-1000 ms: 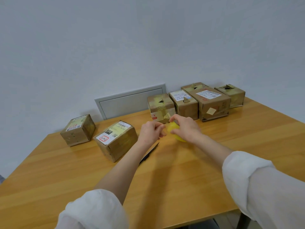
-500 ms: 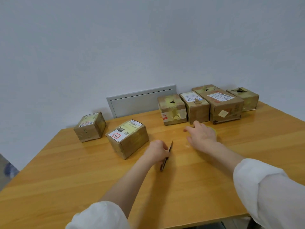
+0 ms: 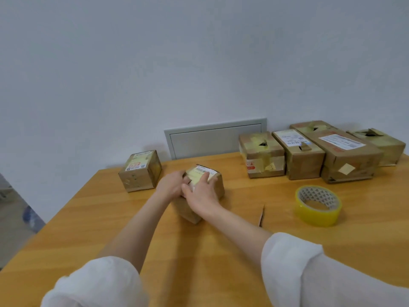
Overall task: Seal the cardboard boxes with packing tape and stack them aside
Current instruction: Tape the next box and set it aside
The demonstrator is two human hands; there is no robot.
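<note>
A small cardboard box with a white label [image 3: 218, 183] stands in the middle of the wooden table [image 3: 221, 262]. My left hand [image 3: 171, 185] grips its left side, fingers curled over the top edge. My right hand [image 3: 200, 193] lies flat on its top and near face, fingers stretched out over the label. A roll of yellow packing tape [image 3: 318, 206] lies flat on the table to the right, free of both hands. A thin dark cutter [image 3: 261, 214] lies between the box and the roll.
Another small labelled box [image 3: 140, 170] stands at the far left near the table's edge. Several taped boxes [image 3: 309, 154] are lined up at the back right against the wall. A grey wall panel [image 3: 214, 138] is behind the table.
My right hand has let go of the tape roll and my left hand has left the cutter. Both hands have moved left onto the labelled box.
</note>
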